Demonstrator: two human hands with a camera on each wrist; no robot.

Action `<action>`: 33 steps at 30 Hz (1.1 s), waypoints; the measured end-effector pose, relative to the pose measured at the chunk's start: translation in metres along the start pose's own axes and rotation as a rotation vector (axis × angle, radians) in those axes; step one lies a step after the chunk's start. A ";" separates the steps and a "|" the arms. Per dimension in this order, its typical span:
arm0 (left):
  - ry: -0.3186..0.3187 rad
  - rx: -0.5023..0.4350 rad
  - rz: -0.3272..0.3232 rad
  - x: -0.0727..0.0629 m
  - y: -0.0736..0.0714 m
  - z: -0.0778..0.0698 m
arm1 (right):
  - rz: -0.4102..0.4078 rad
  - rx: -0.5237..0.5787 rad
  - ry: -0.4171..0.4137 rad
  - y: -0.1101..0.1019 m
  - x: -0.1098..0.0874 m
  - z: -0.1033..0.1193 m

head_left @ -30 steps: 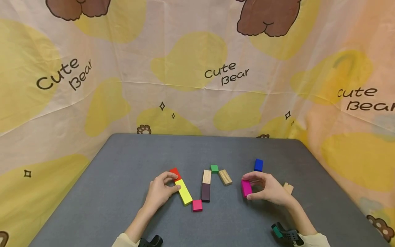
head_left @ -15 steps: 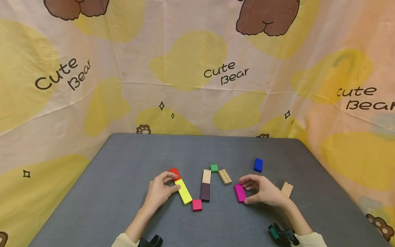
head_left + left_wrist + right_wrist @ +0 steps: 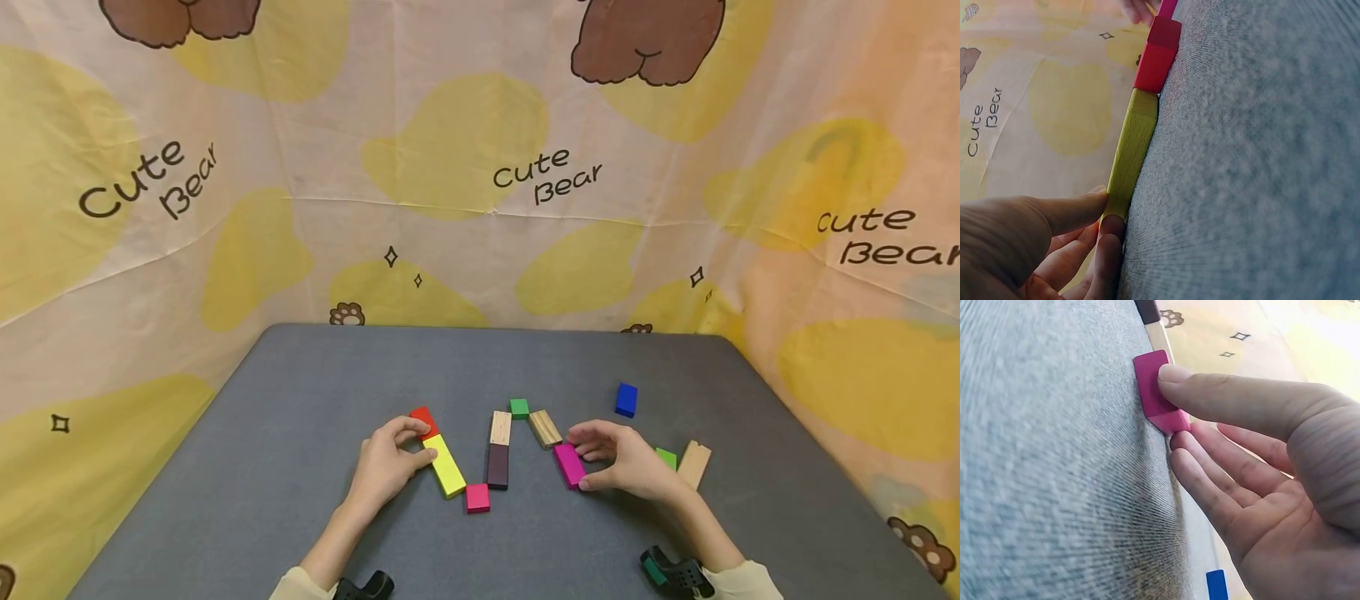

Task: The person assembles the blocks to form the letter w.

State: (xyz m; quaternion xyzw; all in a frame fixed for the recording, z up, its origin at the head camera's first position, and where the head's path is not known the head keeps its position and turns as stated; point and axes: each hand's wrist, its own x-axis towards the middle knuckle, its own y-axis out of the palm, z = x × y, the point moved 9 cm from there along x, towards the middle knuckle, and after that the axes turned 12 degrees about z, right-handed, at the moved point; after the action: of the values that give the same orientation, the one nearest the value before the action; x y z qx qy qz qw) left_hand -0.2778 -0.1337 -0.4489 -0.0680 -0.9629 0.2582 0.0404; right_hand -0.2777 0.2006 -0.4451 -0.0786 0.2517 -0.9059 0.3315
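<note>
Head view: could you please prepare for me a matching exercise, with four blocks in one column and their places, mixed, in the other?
1. yellow block
2. magenta block
3. blue block
4. pinkish-red block

A. under the thumb of the right hand
B. nearest the picture's bottom edge
C. at the thumb of the left hand
D. apart from all other blocks

Pairs: 1-C, 2-A, 3-D, 4-B

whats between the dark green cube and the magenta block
A striped wooden block lies aslant between the dark green cube and the magenta block; the head view shows this.
</note>
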 end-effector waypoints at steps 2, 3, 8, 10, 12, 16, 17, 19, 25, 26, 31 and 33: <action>-0.001 0.000 0.000 0.000 0.000 0.000 | -0.004 0.002 0.004 0.000 0.001 0.000; -0.002 0.000 0.000 0.000 0.000 0.000 | -0.006 0.003 0.003 0.000 0.001 0.000; -0.006 -0.001 0.001 -0.001 0.000 0.001 | -0.006 0.020 -0.005 0.001 0.002 0.001; -0.006 -0.001 0.003 -0.001 0.001 0.001 | -0.005 0.023 -0.005 0.002 0.002 0.001; -0.005 0.000 0.003 -0.001 0.001 0.001 | -0.004 0.026 -0.009 0.002 0.002 0.001; -0.003 -0.001 0.002 -0.001 0.001 0.000 | -0.003 0.033 -0.021 0.002 0.002 0.001; -0.003 0.000 0.001 -0.001 0.001 0.000 | -0.001 0.033 -0.024 0.002 0.002 0.001; -0.002 0.001 0.001 -0.001 0.000 0.000 | -0.002 0.029 -0.026 0.002 0.003 0.002; -0.004 0.008 -0.004 -0.001 -0.001 0.000 | -0.004 0.010 -0.025 0.003 0.004 0.002; -0.004 0.009 -0.004 -0.001 -0.001 0.000 | -0.004 0.010 -0.025 0.003 0.004 0.002; -0.004 0.007 -0.004 -0.001 -0.001 0.000 | -0.005 0.010 -0.024 0.004 0.004 0.003; -0.010 0.001 -0.004 -0.001 0.000 0.001 | -0.008 0.010 -0.024 0.004 0.004 0.003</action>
State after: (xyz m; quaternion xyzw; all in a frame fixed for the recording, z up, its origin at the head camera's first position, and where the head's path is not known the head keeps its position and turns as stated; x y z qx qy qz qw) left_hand -0.2771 -0.1349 -0.4500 -0.0646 -0.9631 0.2588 0.0362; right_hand -0.2780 0.1945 -0.4447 -0.0886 0.2428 -0.9074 0.3314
